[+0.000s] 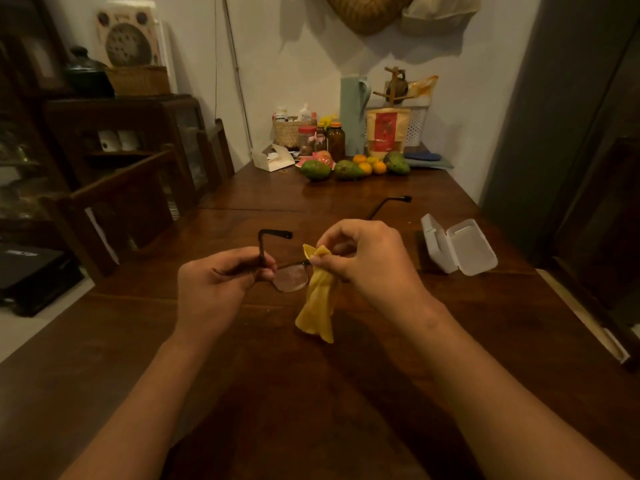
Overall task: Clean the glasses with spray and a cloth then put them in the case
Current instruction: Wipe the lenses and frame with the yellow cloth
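Right hand (370,261) pinches yellow cloth (318,306) on glasses (292,277); left hand (214,282) grips them (pouch (382,133) label blurred).

A home, most likely a dining room. Shown by a long dark wooden table (311,393) with wooden chairs (121,176) along its left side and household clutter gathered at its far end against a white wall: avocados (315,170) and oranges (359,159), brown jars (336,140), a small basket (285,133) of bottles, a pale green jug (351,112), a mug tree (394,84), a red and yellow pouch (382,133). Further marked by a dark glass-fronted cabinet (117,112) on the left, topped with a lidded pot (86,76) and a woven box (138,79), and by wickerwork (367,12) hung on the wall above.
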